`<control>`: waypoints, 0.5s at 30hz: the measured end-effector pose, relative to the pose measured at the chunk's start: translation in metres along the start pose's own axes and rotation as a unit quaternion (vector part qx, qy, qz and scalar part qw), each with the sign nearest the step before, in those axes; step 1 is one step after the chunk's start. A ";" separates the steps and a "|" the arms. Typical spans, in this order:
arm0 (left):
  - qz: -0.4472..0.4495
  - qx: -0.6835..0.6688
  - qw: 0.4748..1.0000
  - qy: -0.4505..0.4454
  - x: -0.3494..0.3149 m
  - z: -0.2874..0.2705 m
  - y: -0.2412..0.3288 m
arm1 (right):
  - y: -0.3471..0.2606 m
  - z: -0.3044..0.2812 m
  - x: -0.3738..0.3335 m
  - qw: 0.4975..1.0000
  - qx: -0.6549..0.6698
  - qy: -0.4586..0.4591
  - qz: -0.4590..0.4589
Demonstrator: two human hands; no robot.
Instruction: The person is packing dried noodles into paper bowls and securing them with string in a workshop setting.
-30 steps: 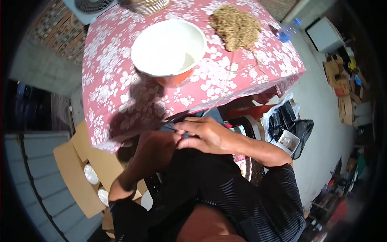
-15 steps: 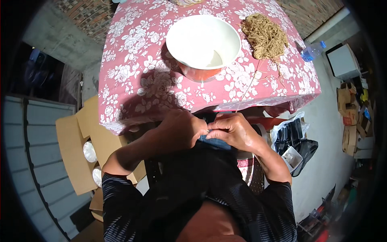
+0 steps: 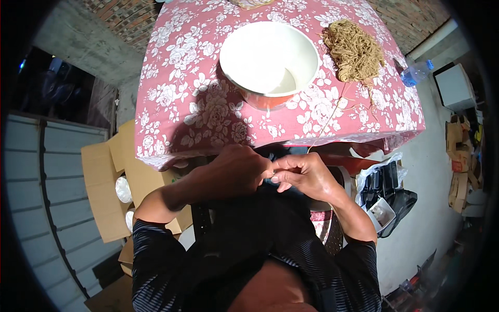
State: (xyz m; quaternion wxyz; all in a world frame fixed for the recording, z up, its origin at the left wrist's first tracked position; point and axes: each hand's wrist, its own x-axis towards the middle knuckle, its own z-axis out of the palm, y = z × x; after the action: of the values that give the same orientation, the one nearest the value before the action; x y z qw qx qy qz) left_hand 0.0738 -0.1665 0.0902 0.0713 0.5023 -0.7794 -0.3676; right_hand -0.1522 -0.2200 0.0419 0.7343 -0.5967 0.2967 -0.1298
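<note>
My left hand (image 3: 243, 165) is closed in front of my lap, in shadow, its fingertips pinched together and meeting those of the right. My right hand (image 3: 305, 176) is in sunlight, thumb and forefinger pinching at the same spot. Something tiny and pale shows between the fingertips, too small to name. A thin strand of yarn (image 3: 331, 118) runs from a tangled tan yarn bundle (image 3: 354, 52) across the table and over its near edge down to my right hand. Left of the bundle stands a large white-lined basin (image 3: 260, 57) with an orange-red outside.
A pink floral cloth (image 3: 176, 99) covers the table. A blue-capped plastic bottle (image 3: 416, 74) lies by its right edge. Opened cardboard boxes (image 3: 101, 192) stand on the left. A bag of black items (image 3: 387, 192) and a white container (image 3: 381, 212) are on the floor at right.
The view has shifted slightly, so the table sits a little lower and further right. My right hand's lower fingers have loosened somewhat; both hands stay together at the fingertips.
</note>
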 end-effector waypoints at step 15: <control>0.074 0.196 0.878 0.431 0.074 -0.036 -0.004 | -0.021 -0.046 -0.017 0.981 0.055 0.168 -0.079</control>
State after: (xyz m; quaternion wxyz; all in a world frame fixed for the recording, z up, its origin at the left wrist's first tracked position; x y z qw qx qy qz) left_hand 0.0577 -0.2472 0.0944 0.3275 0.5557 -0.7624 0.0517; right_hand -0.1894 -0.2533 0.0610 0.6930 -0.5468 0.3600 -0.3018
